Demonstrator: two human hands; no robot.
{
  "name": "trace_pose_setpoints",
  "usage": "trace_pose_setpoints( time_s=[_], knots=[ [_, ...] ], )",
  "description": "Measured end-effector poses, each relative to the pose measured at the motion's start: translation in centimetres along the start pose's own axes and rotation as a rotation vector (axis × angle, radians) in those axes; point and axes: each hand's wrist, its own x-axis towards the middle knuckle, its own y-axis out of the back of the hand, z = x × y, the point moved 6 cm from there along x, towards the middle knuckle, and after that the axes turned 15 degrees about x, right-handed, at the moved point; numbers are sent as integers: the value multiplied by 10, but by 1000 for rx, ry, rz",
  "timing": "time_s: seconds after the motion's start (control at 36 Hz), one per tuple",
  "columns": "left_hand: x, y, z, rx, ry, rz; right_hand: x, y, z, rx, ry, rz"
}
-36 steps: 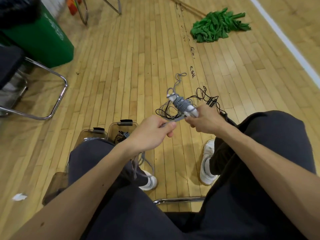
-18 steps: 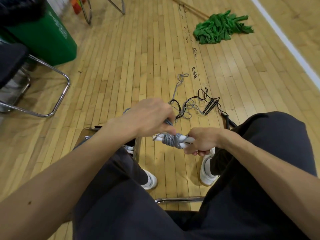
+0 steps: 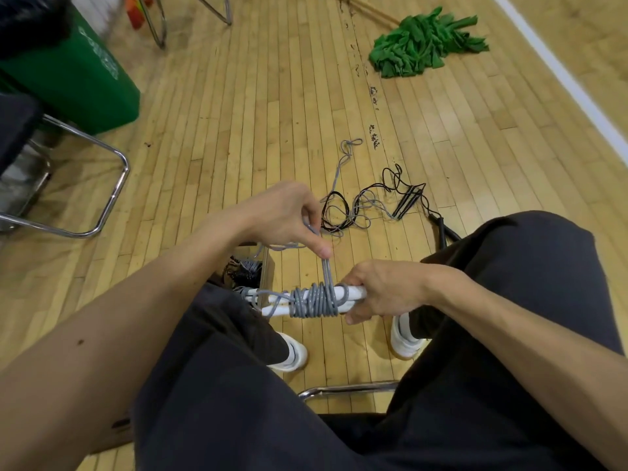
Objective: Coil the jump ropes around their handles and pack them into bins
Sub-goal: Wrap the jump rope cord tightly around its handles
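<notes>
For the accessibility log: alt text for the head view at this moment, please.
A seated person's right hand grips the white handles of a grey jump rope, while the left hand pinches the cord taut above the coil wound round them. More tangled ropes lie on the wooden floor ahead.

Gripping one end of two white plastic handles [image 3: 354, 292] in the right grip [image 3: 384, 290], level between the knees. Pinching the grey jump-rope cord [image 3: 314, 300] in the left grip [image 3: 282, 215], doubled and taut, straight up from a thick coil around the handles' middle. Beyond, on the wooden plank floor [image 3: 238, 130], a loose tangle of black and grey ropes [image 3: 367, 205]; near the far edge, a green strip mop head [image 3: 421, 45].
</notes>
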Motion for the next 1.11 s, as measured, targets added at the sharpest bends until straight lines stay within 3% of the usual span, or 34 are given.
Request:
trace_pose_setpoints(
  time_s=[0.25,0.44,0.61,0.81,0.92,1.11],
  knots=[
    [5,-23,-12,-311,75,-63,-6,-1,-24,162,194,30],
    [4,-52,-15,-548,125,-121,-11,9,-30,216,265,190],
    [-10,-66,-28,-529,110,-107,-17,30,-30,349,302,380],
    [-8,-75,-27,-489,235,-15,-12,28,-23,351,234,337],
    [-13,-79,-24,-510,189,26,-13,44,-17,389,220,477],
    [-17,-91,-11,-410,155,-53,-1,51,0,345,76,574]
  ],
)
